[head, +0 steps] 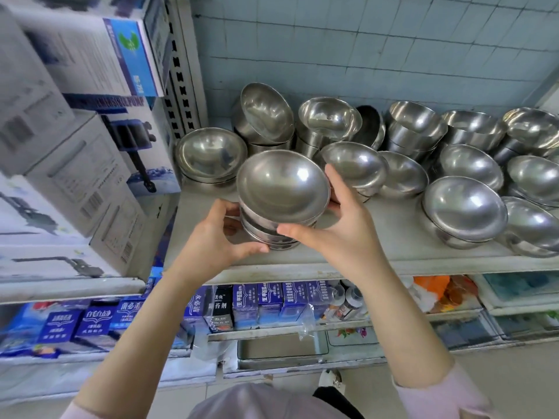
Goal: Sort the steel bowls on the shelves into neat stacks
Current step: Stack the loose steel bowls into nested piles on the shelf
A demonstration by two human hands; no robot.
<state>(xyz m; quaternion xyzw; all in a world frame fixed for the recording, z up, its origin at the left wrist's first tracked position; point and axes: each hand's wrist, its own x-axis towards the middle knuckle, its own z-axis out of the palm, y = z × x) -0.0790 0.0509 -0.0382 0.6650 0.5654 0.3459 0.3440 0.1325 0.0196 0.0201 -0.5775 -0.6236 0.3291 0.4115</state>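
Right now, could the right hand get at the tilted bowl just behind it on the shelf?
Probably not yet: the right hand and left hand both grip a stack of bowls. Nothing blocks the tilted bowl itself.

The lower bowls of the held stack [272,234] are partly covered by the left hand [217,237] and the right hand [341,228], so their number cannot be told. The rightmost bowls [538,228] are cut off by the picture's right edge. The cartons [60,122] at left are blurred, and most of their print cannot be read. The dark bowl [370,124] at the back is half hidden behind a taller stack [328,122].
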